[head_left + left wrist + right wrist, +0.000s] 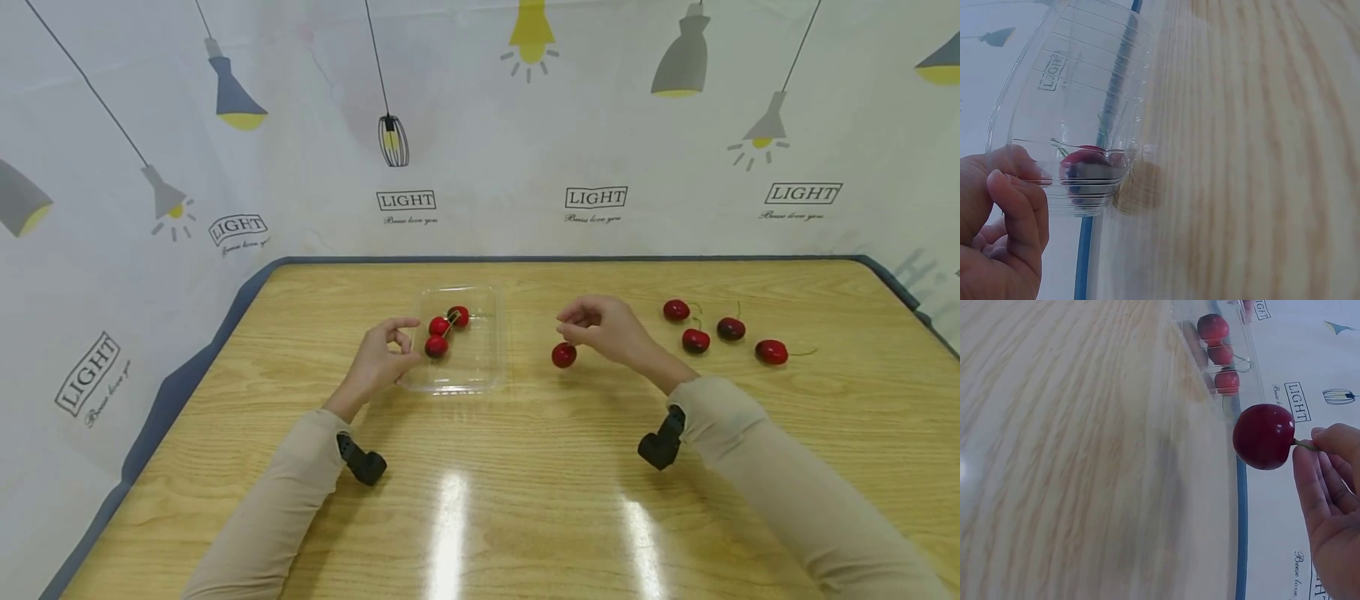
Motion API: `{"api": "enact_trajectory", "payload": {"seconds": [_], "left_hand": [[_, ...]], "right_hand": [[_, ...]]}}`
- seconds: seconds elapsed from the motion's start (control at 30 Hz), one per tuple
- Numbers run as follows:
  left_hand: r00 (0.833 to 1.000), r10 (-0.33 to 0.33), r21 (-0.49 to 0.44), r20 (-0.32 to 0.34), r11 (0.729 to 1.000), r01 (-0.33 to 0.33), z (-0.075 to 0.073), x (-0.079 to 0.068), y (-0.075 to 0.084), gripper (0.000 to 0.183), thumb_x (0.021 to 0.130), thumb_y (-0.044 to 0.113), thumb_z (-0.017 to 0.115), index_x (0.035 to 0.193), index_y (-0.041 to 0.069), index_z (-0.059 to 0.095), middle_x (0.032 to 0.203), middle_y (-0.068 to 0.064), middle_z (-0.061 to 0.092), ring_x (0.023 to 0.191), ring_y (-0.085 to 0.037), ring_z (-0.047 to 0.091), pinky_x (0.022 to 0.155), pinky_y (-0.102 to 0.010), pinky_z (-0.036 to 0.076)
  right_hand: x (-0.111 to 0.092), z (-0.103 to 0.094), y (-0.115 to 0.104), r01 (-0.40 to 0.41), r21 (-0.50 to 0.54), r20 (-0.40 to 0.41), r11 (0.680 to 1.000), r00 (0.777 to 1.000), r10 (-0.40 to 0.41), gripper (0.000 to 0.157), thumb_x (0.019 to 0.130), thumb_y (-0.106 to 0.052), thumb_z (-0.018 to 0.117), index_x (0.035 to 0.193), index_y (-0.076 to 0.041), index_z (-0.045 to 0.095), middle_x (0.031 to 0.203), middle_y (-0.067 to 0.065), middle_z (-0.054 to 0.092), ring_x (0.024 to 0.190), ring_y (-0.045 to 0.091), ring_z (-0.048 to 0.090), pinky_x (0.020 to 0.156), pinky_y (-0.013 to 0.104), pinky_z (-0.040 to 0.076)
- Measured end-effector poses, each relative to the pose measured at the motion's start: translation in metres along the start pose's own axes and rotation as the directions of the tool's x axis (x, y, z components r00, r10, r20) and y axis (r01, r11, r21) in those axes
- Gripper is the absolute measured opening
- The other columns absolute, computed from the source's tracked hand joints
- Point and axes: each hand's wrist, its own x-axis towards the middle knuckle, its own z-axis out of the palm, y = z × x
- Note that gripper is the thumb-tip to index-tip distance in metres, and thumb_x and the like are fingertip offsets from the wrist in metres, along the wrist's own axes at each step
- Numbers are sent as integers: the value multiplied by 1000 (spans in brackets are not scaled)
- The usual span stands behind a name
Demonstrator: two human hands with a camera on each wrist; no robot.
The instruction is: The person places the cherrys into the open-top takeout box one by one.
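A cherry (564,355) hangs by its stem from my right hand (609,330), whose thumb and fingertips pinch the stem. In the right wrist view that dark red cherry (1264,436) is large and held above the table. My left hand (381,360) grips the left side of a clear plastic container (468,387). The left wrist view shows the left fingers (1017,209) at the container's rim (999,119), one of them seen through the plastic. Inside the container lie three red cherries (437,346) close together, stems crossing.
To the right of my right hand several loose cherries (695,341) lie on the wooden table (540,500). A blue-grey edge (525,259) borders the table at the back, against a white sheet (480,125) printed with lamps. Each wrist carries a small black camera (662,443).
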Motion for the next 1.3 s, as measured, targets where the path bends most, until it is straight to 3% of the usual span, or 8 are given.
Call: {"api": "enact_trajectory", "payload": {"seconds": [0.4,0.77,1.3], "left_hand": [[1000,-6,3,4,1000,6,1,1,0,51,74,-6,56,123,-1,45,73,-6,44,39,-7,35,38,-19,34],[1000,-19,4,10,1000,19,0,0,2,51,75,-5,56,124,0,44,74,-7,44,39,-7,35,38,-19,33],[1000,-12,5,7,1000,12,-2,2,0,51,74,-5,56,124,0,45,73,-6,45,40,-8,35,38,-19,33]], "right_hand": [[15,7,-21,40,-10,11,999,999,-40,15,83,-12,61,93,-1,62,83,8,61,73,18,57,63,34,48],[34,15,-42,98,-2,36,995,995,-98,16,82,-11,61,93,1,61,83,11,61,72,19,58,62,30,48],[66,40,-60,103,-10,48,995,994,-102,13,81,-7,61,91,2,61,83,12,62,72,18,58,62,26,49]]}}
